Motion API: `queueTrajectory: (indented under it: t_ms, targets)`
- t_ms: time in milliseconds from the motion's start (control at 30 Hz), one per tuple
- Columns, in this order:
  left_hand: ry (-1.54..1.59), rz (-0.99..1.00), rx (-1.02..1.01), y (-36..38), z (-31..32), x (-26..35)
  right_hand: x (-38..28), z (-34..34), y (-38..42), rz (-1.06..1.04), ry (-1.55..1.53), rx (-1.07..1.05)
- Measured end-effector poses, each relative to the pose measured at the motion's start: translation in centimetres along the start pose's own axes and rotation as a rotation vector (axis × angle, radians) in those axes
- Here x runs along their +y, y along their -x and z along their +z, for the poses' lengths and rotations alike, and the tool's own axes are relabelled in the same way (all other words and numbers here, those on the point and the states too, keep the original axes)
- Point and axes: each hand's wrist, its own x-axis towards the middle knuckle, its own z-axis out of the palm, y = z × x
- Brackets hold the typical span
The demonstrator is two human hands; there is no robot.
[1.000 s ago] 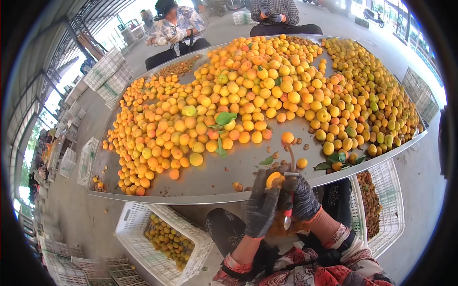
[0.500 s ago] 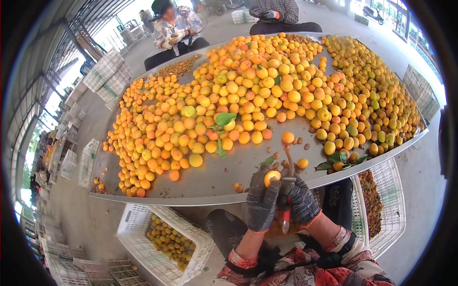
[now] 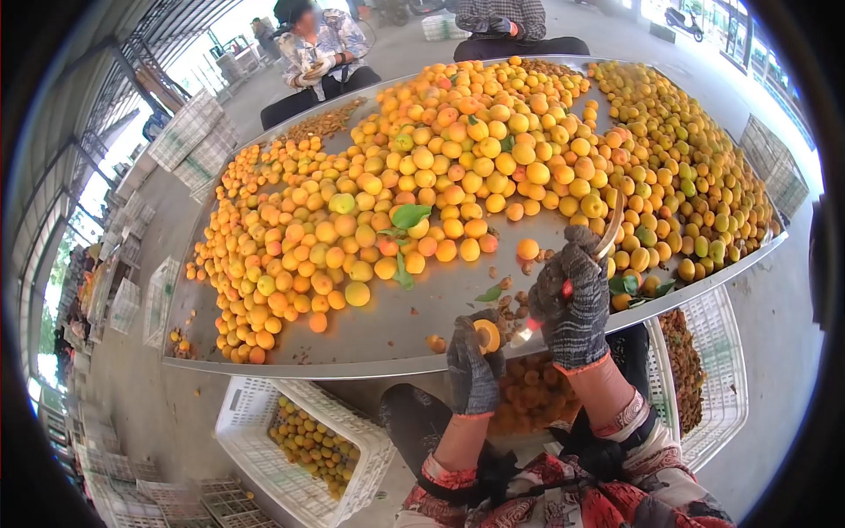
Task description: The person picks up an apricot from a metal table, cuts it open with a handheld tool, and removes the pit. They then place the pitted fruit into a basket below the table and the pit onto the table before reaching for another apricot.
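- Cut apricot: in the left hand, cut face showing, near the front edge of the metal table.
- Left hand: gloved; fingers and thumb gripping the cut apricot.
- Right hand: gloved, apart from the left; closed around a curved brown piece protruding above and a red piece lower down. One tool or two: cannot tell.
- Apricot pile: spread across the table beyond both hands.
- White crate: below table edge, fruit inside.
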Motion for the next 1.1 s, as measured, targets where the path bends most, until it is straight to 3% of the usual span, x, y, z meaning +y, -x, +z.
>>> queueTrajectory:
  t_ms: [67, 200, 333, 500, 533, 600, 767, 833, 867, 933, 967, 1000, 1100]
  targets:
    - [0.004, -0.046, 0.013, 0.1, 0.3, 0.4, 0.1, 0.5, -0.3, -0.023, -0.129, -0.153]
    - [0.003, -0.121, 0.028, 0.2, 0.2, 0.5, 2.1, 1.3, -0.5, -0.112, 0.074, -0.061]
    - [-0.003, -0.127, 0.033, -0.1, 0.1, 0.4, 3.3, 1.1, -0.5, -0.052, 0.022, -0.048]
    - [-0.345, 0.334, -0.006, -2.5, -1.4, -2.4, 3.8, 0.8, -1.6, -0.041, -0.111, -0.055]
    - [-0.344, 0.333, -0.005, -3.1, -1.7, -2.8, 3.8, 0.7, -1.8, -0.044, -0.101, -0.058]
    - [-0.822, 0.668, -0.033, -4.0, -2.0, -3.0, 3.9, 0.8, -1.9, -0.051, -0.066, -0.080]
    - [-0.854, 0.652, -0.106, -4.9, -1.7, -2.3, 5.6, -0.4, -2.9, -0.193, 0.213, -0.181]
    - [-0.906, 0.654, -0.120, -5.5, -1.5, -2.0, 5.8, -0.8, -4.3, -0.074, -0.091, -0.154]
    - [-0.840, 0.572, -0.092, -5.7, -1.4, -1.9, 6.1, -0.9, -4.5, -0.069, -0.093, -0.157]
    - [-0.776, 0.492, -0.057, -6.0, -0.5, -0.7, 7.0, -1.0, -5.0, 0.121, -0.293, 0.095]
    - [-0.410, 0.170, 0.024, -5.8, 0.4, 0.5, 7.8, -0.8, -5.6, 0.151, -0.335, 0.295]
    - [-0.038, -0.147, 0.100, -5.7, 1.1, 1.5, 8.2, -0.9, -5.8, 0.155, -0.337, 0.294]
    - [-0.053, -0.236, 0.145, -5.8, 1.6, 2.1, 9.0, -1.9, -6.7, 0.242, -0.373, 0.317]
